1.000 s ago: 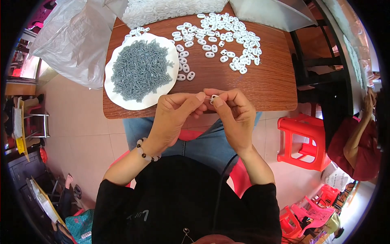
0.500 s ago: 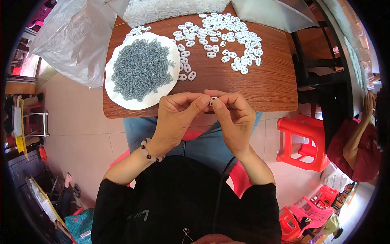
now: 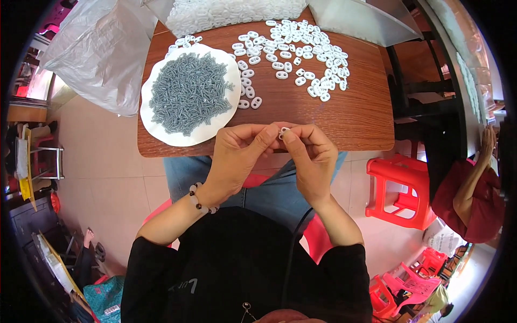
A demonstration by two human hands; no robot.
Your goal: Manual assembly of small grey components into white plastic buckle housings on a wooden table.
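Note:
My left hand (image 3: pixel 239 153) and my right hand (image 3: pixel 311 156) meet at the table's near edge, both with fingers pinched together. Between their fingertips is a small white plastic piece with two holes (image 3: pixel 283 133), partly covered by the thumbs. Whether a smaller part is pinched with it, I cannot make out. To the left stands a white wavy-rimmed plate (image 3: pixel 153 127) heaped with small blue-grey ribbed plugs (image 3: pixel 188 91). Beyond my hands, many loose white two-hole pieces (image 3: pixel 309 51) lie scattered over the wooden table (image 3: pixel 355 121).
A bin of more white pieces (image 3: pixel 231 13) stands at the far edge, beside a translucent panel (image 3: pixel 366 21). A white plastic bag (image 3: pixel 102 59) hangs at the far left. On the right are a red stool (image 3: pixel 401 194) and another person's arm (image 3: pixel 471 183).
My hands stay together at nearly the same spot, still pinching the white piece. The table and its contents appear shifted very slightly in the picture.

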